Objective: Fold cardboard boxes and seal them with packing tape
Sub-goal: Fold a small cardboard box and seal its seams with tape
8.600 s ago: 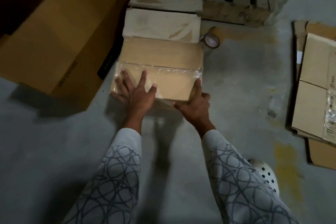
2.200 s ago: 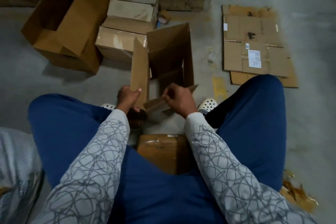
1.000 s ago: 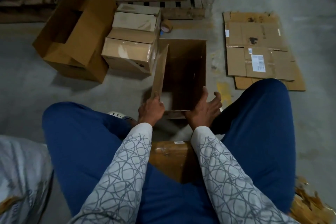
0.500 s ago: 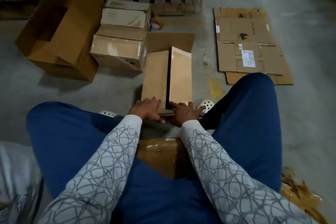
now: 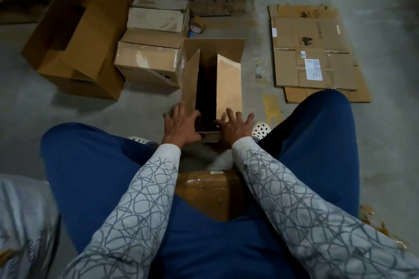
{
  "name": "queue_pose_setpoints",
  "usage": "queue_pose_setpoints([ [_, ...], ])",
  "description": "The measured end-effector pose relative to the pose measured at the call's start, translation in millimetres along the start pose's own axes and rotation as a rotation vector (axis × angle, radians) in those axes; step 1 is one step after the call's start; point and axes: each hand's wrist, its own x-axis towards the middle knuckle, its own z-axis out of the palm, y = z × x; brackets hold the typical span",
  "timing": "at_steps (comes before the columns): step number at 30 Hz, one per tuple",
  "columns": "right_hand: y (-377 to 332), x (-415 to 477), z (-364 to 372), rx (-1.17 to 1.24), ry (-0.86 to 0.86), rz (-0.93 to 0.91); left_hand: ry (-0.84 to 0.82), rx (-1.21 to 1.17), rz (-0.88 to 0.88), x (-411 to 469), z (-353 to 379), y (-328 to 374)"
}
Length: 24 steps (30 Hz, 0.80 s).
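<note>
While both hands (image 5: 181, 127) (image 5: 233, 128) lie spread, the box (image 5: 229, 85) flaps gape over a dark gap.

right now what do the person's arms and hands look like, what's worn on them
Both hands, the left hand and the right hand, are bare: no gloves, and no rings or watch that I can make out. Each arm wears a long light grey sleeve printed with darker grey looping scribble lines, ending in a plain cuff at the wrist.

Before you, a brown cardboard box (image 5: 229, 84) stands on the floor, flaps half-closed; a brown tape roll (image 5: 198, 24) lies beyond it.
</note>
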Motion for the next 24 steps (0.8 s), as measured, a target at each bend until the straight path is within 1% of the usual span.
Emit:
queue_pose_setpoints([
  [2, 10, 0, -5, 0.036, 0.050, 0.075, 0.096, -0.069, -0.099, -3, -7, -8],
  [4, 23, -1, -6, 0.144, 0.103, 0.187, 0.148, -0.137, -0.219, -7, -11, -19],
  [6, 39, -2, -5, 0.325, 0.092, 0.301, 0.139, -0.182, -0.296, -10, -13, -27],
  [9, 63, -2, 0, 0.748, 0.061, 0.418, 0.153, -0.289, -0.356, -12, -13, -36],
  [10, 68, -2, 2, 0.835, 0.071, 0.454, 0.179, -0.324, -0.371, -10, -12, -38],
  [12, 73, 1, 3, 0.898, 0.112, 0.518, 0.217, -0.328, -0.398, -6, -10, -40],
  [14, 70, 4, 4, 0.822, 0.147, 0.563, 0.238, -0.211, -0.441, 0, -5, -34],
  [16, 60, 7, 8, 0.599, 0.148, 0.571, 0.289, -0.005, -0.491, 3, 2, -19],
  [17, 53, 10, 14, 0.457, 0.147, 0.550, 0.303, 0.136, -0.475, 4, 6, -12],
  [19, 35, 15, 29, 0.199, 0.176, 0.447, 0.293, 0.460, -0.326, 7, 15, 3],
  [20, 26, 15, 37, 0.111, 0.185, 0.379, 0.271, 0.567, -0.234, 8, 21, 10],
  [21, 19, 14, 43, 0.057, 0.173, 0.310, 0.226, 0.611, -0.179, 11, 27, 15],
  [22, 14, 14, 50, 0.039, 0.139, 0.255, 0.168, 0.600, -0.172, 14, 32, 20],
  [24, 8, 14, 64, 0.104, 0.056, 0.214, 0.055, 0.542, -0.186, 22, 50, 23],
])
